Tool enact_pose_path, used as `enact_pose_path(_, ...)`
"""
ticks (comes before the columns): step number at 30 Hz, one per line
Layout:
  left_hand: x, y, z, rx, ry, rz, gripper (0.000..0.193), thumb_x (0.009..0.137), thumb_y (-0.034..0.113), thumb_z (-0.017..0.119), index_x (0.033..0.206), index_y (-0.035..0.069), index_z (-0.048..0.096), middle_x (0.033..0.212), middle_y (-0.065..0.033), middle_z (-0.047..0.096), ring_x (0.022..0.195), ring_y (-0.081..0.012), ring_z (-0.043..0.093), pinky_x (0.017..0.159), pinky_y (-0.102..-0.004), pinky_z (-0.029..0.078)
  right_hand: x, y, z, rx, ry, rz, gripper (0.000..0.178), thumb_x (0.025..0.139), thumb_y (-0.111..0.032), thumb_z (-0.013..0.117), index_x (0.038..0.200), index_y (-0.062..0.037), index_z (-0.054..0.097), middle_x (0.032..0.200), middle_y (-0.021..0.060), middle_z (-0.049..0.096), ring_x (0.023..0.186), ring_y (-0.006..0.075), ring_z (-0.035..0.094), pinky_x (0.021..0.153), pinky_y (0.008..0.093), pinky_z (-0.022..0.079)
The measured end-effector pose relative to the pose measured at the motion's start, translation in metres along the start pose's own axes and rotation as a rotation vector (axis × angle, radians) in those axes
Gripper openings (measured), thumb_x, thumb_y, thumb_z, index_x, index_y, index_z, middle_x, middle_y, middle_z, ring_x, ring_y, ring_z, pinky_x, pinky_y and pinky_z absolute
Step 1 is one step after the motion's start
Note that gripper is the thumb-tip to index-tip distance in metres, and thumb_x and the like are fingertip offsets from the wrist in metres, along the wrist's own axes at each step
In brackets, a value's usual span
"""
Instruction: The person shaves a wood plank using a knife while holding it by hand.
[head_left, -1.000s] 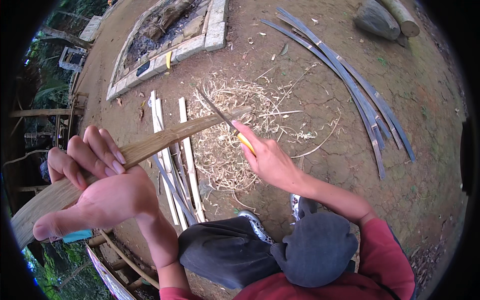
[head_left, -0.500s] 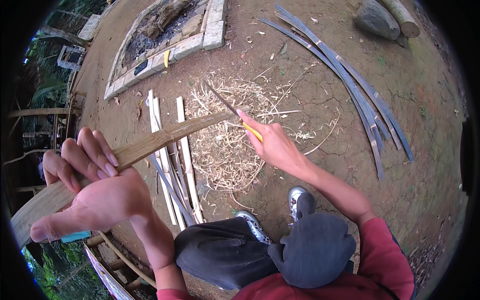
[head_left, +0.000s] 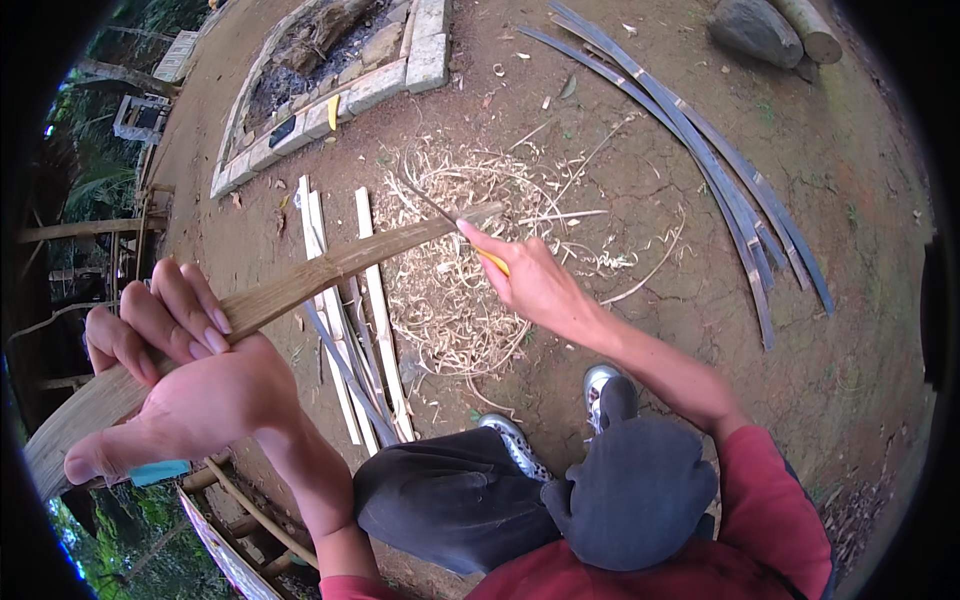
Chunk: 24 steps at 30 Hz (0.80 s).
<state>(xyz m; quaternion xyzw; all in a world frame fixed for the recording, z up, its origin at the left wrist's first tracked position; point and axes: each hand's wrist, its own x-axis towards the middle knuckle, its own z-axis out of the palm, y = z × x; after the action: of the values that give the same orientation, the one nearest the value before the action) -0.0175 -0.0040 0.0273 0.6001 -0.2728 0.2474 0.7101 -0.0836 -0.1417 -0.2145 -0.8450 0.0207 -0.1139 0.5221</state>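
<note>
From my station: left hand (head_left: 205, 385), palm up, fingers curled around a wooden strip (head_left: 335, 265), thumb lying straight along it. The strip runs forward and right from that hand; its near end goes off into the dark rim of my view, and the stretch behind the palm is hidden. Right hand (head_left: 540, 280) closed on a knife (head_left: 493, 261), index finger reaching forward to the strip's far part. Only a bit of yellow handle shows beside the fist; the blade's tip fades into the pale shavings (head_left: 450, 330) beyond. I cannot tell whether the edge touches wood. Far end of strip, just ahead of the right hand, is hard to pick out against those curls. Right of the left wrist, pale slats (head_left: 387, 350) lie partly covered by the strip, near ends close to a dark trouser leg (head_left: 450, 500).
</note>
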Motion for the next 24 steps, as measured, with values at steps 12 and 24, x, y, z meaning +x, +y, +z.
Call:
enact_pose_path(12, -0.004, -0.008, 0.018, 0.106, 0.161, 0.036, 0.082, 0.075, 0.094, 0.026, 0.065, 0.013, 0.028, 0.052, -0.0028, 0.024, 0.045, -0.0147, 0.022, 0.041, -0.0259, 0.02, -0.012, 0.026, 0.012, -0.049, -0.003, 0.139, 0.056, 0.094, -0.003, 0.056, 0.148, -0.0089, 0.041, 0.053, 0.0071, 0.053, 0.041, 0.0151, 0.047, 0.041, 0.0318, 0.047)
enact_pose_path(24, -0.004, 0.0, 0.029, 0.088, 0.18, 0.018, 0.08, 0.077, 0.093, 0.025, 0.066, 0.014, 0.025, 0.051, -0.0008, 0.021, 0.044, -0.0115, 0.018, 0.039, -0.0228, 0.019, -0.028, 0.121, 0.026, -0.066, -0.065, 0.258, 0.043, 0.099, -0.004, 0.045, 0.142, -0.0034, 0.048, 0.047, 0.0032, 0.049, 0.039, 0.0133, 0.047, 0.035, 0.0305, 0.039)
